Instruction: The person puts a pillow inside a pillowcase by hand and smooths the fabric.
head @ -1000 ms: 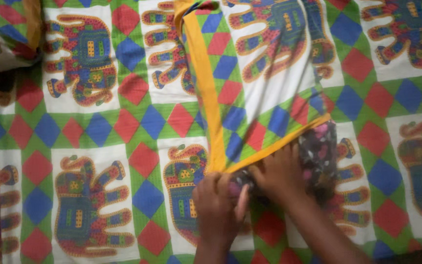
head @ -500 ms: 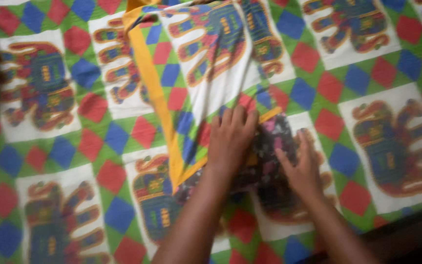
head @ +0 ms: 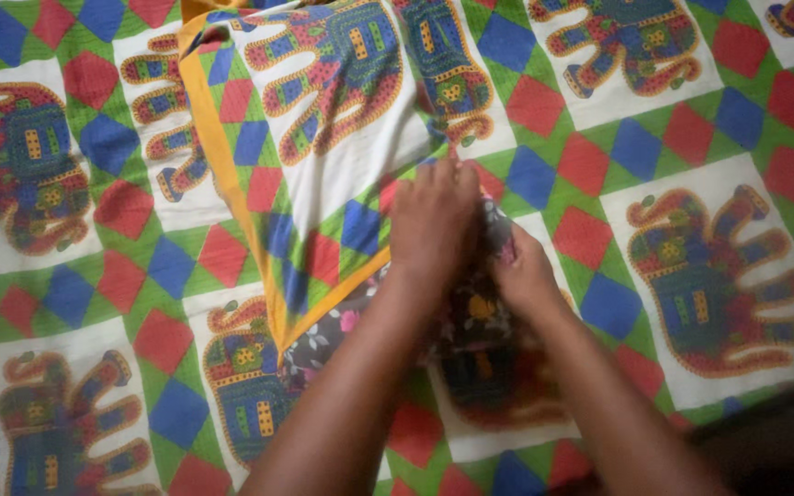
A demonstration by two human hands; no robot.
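Both hands shifted up, left hand [head: 434, 220] flat on yellow-bordered cover [head: 323, 184], right hand [head: 521, 276] gripping floral pillow [head: 480, 321]

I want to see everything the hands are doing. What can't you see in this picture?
Head view:
- Dark flowered cloth: mostly hidden under the yellow-edged cover and both arms.
- Right hand: its fingers are tucked under the left hand, so its grip cannot be told.
- Cover's top: cut off by the upper edge.
- Bottom right corner: dark and blurred.
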